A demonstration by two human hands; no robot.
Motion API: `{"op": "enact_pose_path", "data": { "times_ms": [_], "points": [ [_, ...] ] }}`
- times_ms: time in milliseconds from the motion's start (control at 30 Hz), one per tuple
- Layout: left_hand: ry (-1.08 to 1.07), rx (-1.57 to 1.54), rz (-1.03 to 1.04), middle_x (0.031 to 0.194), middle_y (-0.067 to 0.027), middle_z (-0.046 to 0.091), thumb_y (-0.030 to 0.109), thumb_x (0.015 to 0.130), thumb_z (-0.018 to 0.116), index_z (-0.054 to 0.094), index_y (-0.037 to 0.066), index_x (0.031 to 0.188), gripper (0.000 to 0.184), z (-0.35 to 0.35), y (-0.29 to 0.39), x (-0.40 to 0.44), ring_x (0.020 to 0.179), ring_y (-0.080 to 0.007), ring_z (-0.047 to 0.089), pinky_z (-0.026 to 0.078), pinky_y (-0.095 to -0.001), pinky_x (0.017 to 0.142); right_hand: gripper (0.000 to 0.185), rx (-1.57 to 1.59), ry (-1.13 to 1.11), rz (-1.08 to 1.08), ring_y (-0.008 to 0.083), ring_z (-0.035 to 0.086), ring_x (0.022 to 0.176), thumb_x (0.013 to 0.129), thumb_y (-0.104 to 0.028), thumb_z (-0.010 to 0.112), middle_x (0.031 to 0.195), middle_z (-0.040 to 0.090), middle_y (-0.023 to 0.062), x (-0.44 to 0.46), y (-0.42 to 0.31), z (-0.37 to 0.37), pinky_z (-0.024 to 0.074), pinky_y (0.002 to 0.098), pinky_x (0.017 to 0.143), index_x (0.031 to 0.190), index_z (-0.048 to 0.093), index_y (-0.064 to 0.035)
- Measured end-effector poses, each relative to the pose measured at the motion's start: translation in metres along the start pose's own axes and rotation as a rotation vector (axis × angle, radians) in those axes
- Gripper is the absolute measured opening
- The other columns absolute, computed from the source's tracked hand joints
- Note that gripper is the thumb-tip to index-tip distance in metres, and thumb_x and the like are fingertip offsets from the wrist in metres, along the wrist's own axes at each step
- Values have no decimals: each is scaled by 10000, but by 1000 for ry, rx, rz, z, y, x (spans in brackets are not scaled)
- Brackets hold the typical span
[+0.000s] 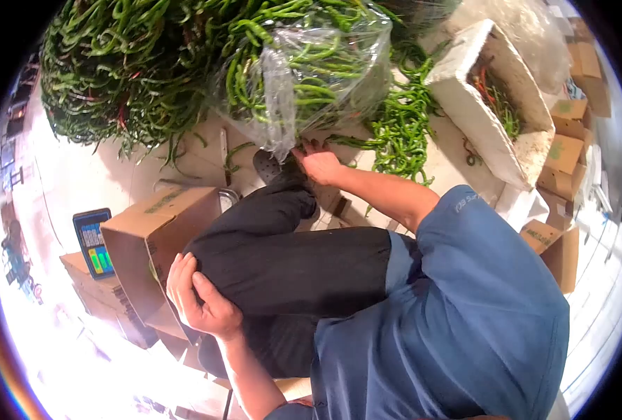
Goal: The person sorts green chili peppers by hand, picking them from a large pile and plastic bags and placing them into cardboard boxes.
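Note:
My right hand (318, 162) reaches down close to the gathered lower end of a clear plastic bag (281, 133), with its fingers apart. I cannot tell whether the fingertips touch the plastic. Green chili peppers (318, 70) show through the bag. Beside my right hand is a dark clog (265, 166) on my foot. My left hand (205, 297) hovers by my knee, next to an opened cardboard box (132, 227); its fingers lie together, the thumb is apart, and nothing shows in it.
A large heap of green peppers (129, 70) fills the upper left. Loose peppers (405, 133) lie on the floor right of the bag. A tilted white foam box (458, 84) holds some peppers. A digital scale display (94, 241) stands left; cardboard boxes (566, 154) line the right.

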State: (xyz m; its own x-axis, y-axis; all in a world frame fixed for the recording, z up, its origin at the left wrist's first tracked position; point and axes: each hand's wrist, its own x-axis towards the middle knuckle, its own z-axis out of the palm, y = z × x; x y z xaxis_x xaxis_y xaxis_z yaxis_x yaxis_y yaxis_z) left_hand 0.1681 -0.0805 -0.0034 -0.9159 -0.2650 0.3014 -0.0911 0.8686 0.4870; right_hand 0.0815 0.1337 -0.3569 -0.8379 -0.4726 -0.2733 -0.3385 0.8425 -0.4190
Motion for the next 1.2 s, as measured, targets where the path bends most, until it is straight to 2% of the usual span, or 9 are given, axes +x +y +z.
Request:
{"op": "enact_pose_path", "data": {
  "times_ms": [100, 200, 367, 667, 867, 967, 1033, 1100, 1200],
  "points": [
    [24, -26, 5, 1080, -187, 693, -5, 896, 503, 674, -63, 1031, 226, -1, -7, -4, 1092, -374, 633, 458, -452, 1003, 589, -241, -391, 10, 471, 442, 1327, 904, -167, 533, 1546, 306, 248, 32, -26, -31, 358, 556, 1100, 1480, 411, -167],
    [49, -49, 14, 1062, -194, 699, -7, 859, 498, 670, -63, 1004, 232, -2, -13, -4, 1072, -392, 638, 467, -466, 993, 494, -144, -445, 65, 414, 500, 1293, 905, -220, 519, 1422, 515, 203, 60, -14, 3, 381, 563, 1060, 1382, 523, -91],
    [87, -117, 21, 1046, -196, 704, -12, 816, 526, 672, -58, 982, 227, -2, -22, -1, 1040, -386, 651, 477, -460, 956, 458, 64, -202, 213, 388, 594, 1164, 838, -235, 571, 1310, 622, 161, 68, 5, 33, 448, 546, 954, 1256, 636, -58],
    [9, -212, 84, 1060, -218, 692, -6, 834, 503, 640, -53, 990, 213, -11, -40, 1, 1052, -402, 647, 487, -483, 953, 759, -104, -235, 308, 389, 446, 1340, 790, -500, 685, 1478, 461, 203, 54, 6, 31, 347, 479, 1116, 1399, 494, -90],
    [-17, -231, 40, 1012, -202, 691, -30, 798, 512, 636, -40, 956, 202, -19, -55, -3, 1014, -398, 651, 492, -491, 931, 643, 317, -72, 326, 372, 521, 1240, 800, -443, 691, 1374, 550, 192, 75, 51, 92, 363, 508, 1090, 1299, 583, -52],
    [-36, -248, 26, 1006, -204, 689, -42, 769, 503, 636, -42, 954, 228, -25, -61, -5, 1006, -401, 651, 498, -496, 919, 395, -1133, 500, -277, 353, 591, 1067, 887, -272, 551, 1107, 629, 199, 69, 48, 103, 466, 503, 936, 1133, 650, 21],
    [-30, -261, 22, 1001, -199, 689, -29, 748, 509, 639, -41, 946, 238, -25, -64, -6, 995, -399, 652, 503, -493, 909, 314, -1548, 532, -516, 347, 619, 1003, 891, -181, 527, 1016, 655, 199, 75, 47, 113, 503, 490, 883, 1066, 661, 44],
    [-33, -261, 19, 1001, -196, 689, -19, 745, 515, 642, -40, 945, 238, -26, -66, -6, 988, -397, 653, 504, -491, 907, 260, -1415, 241, -546, 348, 627, 992, 841, -112, 572, 1010, 653, 193, 93, 37, 120, 509, 465, 878, 1040, 636, 42],
    [-37, -269, 13, 1005, -179, 692, -12, 733, 532, 651, -28, 945, 243, -26, -69, -9, 983, -385, 653, 504, -489, 894, 315, -876, 217, -631, 366, 630, 979, 775, -52, 618, 1025, 646, 195, 121, 17, 104, 509, 452, 877, 1077, 591, 33]
  ]
}}
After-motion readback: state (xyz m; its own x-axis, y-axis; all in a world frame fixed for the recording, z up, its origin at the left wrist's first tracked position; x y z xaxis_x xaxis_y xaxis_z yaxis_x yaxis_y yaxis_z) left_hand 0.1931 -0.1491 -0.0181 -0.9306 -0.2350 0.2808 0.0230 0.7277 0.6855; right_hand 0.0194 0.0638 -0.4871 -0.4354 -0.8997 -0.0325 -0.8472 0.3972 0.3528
